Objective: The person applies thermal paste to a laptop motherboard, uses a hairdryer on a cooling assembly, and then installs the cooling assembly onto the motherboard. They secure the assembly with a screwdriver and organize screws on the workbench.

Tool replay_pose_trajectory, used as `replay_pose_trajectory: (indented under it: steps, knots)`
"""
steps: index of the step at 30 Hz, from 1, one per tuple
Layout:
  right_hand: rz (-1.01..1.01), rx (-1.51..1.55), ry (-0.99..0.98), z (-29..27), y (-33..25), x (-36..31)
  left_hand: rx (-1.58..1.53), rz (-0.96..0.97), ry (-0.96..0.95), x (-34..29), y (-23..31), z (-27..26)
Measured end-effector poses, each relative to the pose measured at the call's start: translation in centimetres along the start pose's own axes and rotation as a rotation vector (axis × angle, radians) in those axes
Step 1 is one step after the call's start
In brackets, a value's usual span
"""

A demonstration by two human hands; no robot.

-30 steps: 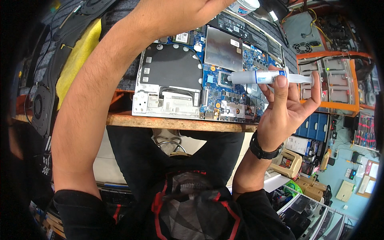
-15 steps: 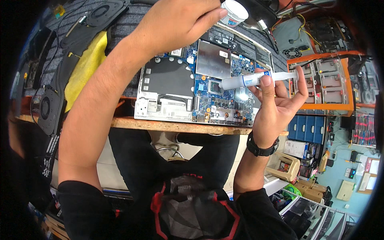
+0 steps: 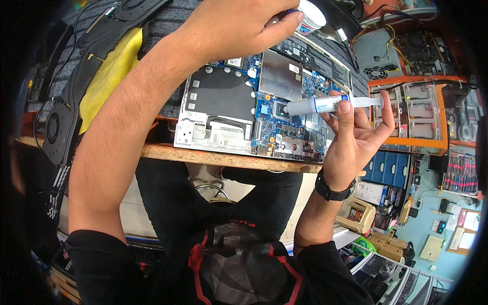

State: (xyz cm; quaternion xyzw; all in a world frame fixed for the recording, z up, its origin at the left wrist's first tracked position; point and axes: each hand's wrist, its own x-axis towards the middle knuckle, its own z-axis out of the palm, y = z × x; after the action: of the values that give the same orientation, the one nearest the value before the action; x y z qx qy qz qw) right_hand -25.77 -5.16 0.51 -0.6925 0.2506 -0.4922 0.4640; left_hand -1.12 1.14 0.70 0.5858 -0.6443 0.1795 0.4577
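An opened laptop (image 3: 223, 109) lies on the wooden bench with its blue circuit board and metal shields exposed. My right hand (image 3: 356, 137) holds a white syringe of paste (image 3: 325, 105) sideways, its tip over a bare chip (image 3: 281, 109) on the board, thumb by the plunger. My left hand (image 3: 234, 25) reaches over the far edge of the laptop, and its fingers grip a small white tub (image 3: 311, 15) near the top of the view.
A yellow cloth (image 3: 109, 71) and a black cooling fan with heat pipe (image 3: 56, 127) lie left of the laptop. An orange parts organiser (image 3: 412, 114) stands at the right, with blue drawers (image 3: 389, 168) below it. The bench's wooden edge (image 3: 229, 157) runs in front.
The syringe tip has come left and down onto the board's chip. My left hand has reached further across to the white tub at the far side.
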Motion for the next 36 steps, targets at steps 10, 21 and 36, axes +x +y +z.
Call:
replay_pose_trajectory:
  steps: [10, 21, 36]
  knots:
    - [-0.019, -0.014, 0.007, -0.05, -0.08, -0.07, -0.020, 0.028, 0.018, 0.01, -0.18, 0.17]
    - [-0.018, 0.005, 0.013, 0.39, -0.21, -0.14, -0.017, 0.052, 0.046, -0.05, -0.11, 0.19]
    - [-0.029, -0.017, 0.000, 0.28, -0.12, -0.16, -0.014, 0.093, 0.039, -0.23, -0.60, 0.66]
